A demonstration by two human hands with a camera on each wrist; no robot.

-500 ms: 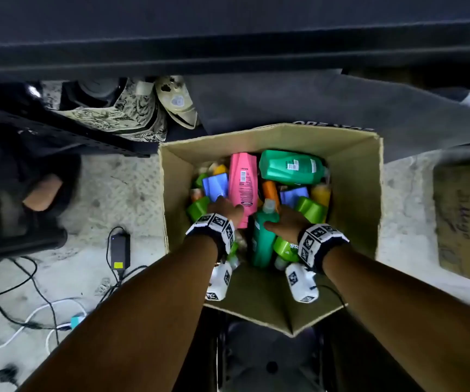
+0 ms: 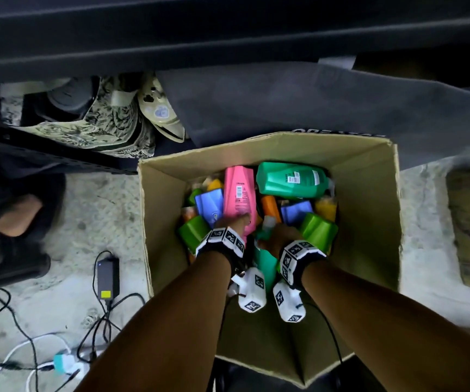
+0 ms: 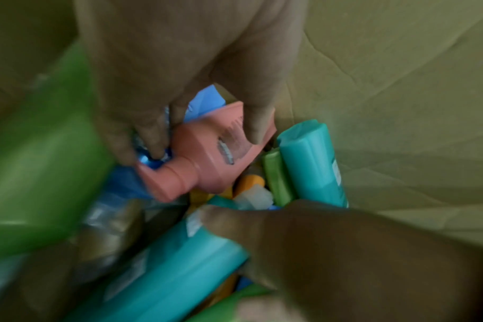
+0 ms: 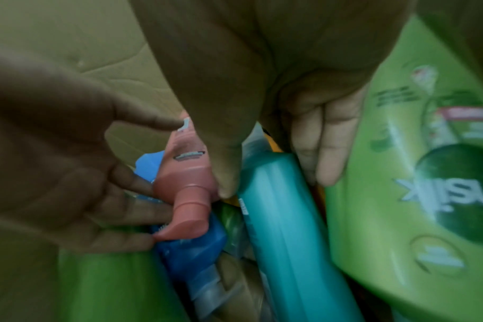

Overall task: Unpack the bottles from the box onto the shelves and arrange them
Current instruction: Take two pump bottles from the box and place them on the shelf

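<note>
A cardboard box [image 2: 369,222] of mixed bottles sits on the floor, both hands inside it. Half a second ago the left hand [image 2: 234,222] only rested by the pink pump bottle [image 2: 239,193]; now its fingers curl around the bottle's lower end. The right hand [image 2: 279,236] has closed around the teal bottle [image 2: 265,264]. Both bottles remain in the box, seemingly gripped ready for lifting.

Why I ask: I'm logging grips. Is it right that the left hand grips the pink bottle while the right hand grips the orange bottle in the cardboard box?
Not quite. The right hand grips the teal bottle, not an orange one, as the right wrist view shows. The left hand does grip the pink bottle in the cardboard box.
</note>
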